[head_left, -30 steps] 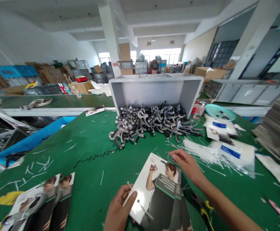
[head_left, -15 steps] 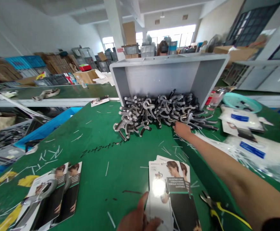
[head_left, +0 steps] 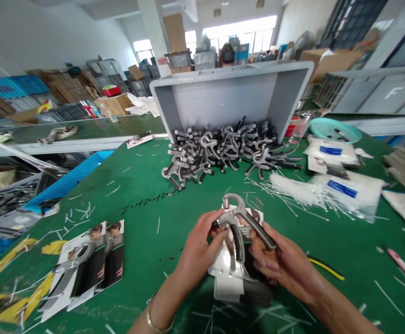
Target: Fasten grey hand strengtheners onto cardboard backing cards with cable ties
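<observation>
A grey and black hand grip strengthener (head_left: 237, 237) is held up in front of me, its spring end pointing away. My left hand (head_left: 202, 243) pinches it near the spring and pivot. My right hand (head_left: 282, 257) is closed on the end of its right handle. Just below lie printed cardboard cards (head_left: 228, 288), partly hidden by the strengthener and my hands. On the left, more cards (head_left: 113, 260) lie with a grip strengthener (head_left: 80, 273) on them.
A grey bin (head_left: 223, 99) tipped on its side stands at the back, with a heap of grip strengtheners (head_left: 223, 148) at its mouth. White cable ties (head_left: 298, 192), plastic bags (head_left: 350, 192) and a turquoise bowl (head_left: 334, 130) are at right. A yellow handle (head_left: 327, 268) shows beside my right forearm.
My right hand has come back from the heap with a grip strengthener. My left hand has left the cards and now holds the strengthener too. The view has shifted slightly.
</observation>
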`<state>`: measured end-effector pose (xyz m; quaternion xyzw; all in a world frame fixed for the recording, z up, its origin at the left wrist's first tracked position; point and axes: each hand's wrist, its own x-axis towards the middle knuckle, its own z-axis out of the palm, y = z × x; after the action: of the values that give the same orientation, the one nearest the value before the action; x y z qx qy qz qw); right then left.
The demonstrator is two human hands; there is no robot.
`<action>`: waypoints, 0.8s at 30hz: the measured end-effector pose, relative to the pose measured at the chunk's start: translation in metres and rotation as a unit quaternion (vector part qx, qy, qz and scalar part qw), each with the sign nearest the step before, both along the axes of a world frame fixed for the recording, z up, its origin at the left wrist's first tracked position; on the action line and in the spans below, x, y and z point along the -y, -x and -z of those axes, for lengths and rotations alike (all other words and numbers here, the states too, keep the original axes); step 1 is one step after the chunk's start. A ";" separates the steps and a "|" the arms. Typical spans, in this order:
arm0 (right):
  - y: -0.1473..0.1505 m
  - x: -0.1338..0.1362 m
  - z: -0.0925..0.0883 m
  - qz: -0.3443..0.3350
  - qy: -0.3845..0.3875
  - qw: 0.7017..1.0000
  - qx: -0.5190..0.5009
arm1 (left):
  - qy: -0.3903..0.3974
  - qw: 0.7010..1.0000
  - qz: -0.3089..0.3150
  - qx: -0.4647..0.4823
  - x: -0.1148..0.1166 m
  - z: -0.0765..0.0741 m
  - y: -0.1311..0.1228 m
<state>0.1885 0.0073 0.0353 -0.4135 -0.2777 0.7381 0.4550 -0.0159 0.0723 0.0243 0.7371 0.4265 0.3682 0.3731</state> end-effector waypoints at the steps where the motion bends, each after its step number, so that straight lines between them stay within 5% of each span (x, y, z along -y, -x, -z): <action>1: -0.001 0.002 0.002 -0.014 0.001 1.000 0.015 | -0.008 1.000 0.003 -0.002 0.000 0.002 0.001; 4: -0.010 -0.001 0.008 -0.070 -0.038 0.987 0.137 | -0.021 0.999 0.015 -0.019 -0.002 0.009 0.008; 7: -0.016 -0.001 0.016 -0.089 -0.091 0.944 0.304 | -0.029 0.997 0.048 -0.048 -0.004 0.018 0.014; 14: -0.023 0.029 0.036 -0.077 -0.156 0.727 0.665 | -0.019 0.984 0.094 -0.153 0.016 0.033 0.015; 16: -0.025 0.034 0.033 -0.043 -0.219 0.692 0.686 | -0.028 0.984 0.083 -0.155 0.013 0.029 0.016; 19: -0.017 0.032 0.026 -0.073 -0.324 0.692 0.641 | -0.056 0.988 0.051 -0.137 -0.002 0.022 0.008; 24: 0.002 0.019 0.035 -0.063 -0.336 0.738 0.583 | -0.076 0.981 0.100 -0.148 -0.017 0.027 -0.019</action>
<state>0.1866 -0.0122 0.0003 -0.5649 -0.7435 0.2389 0.2663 0.0028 0.0892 -0.0028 0.8488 0.3720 0.2471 0.2831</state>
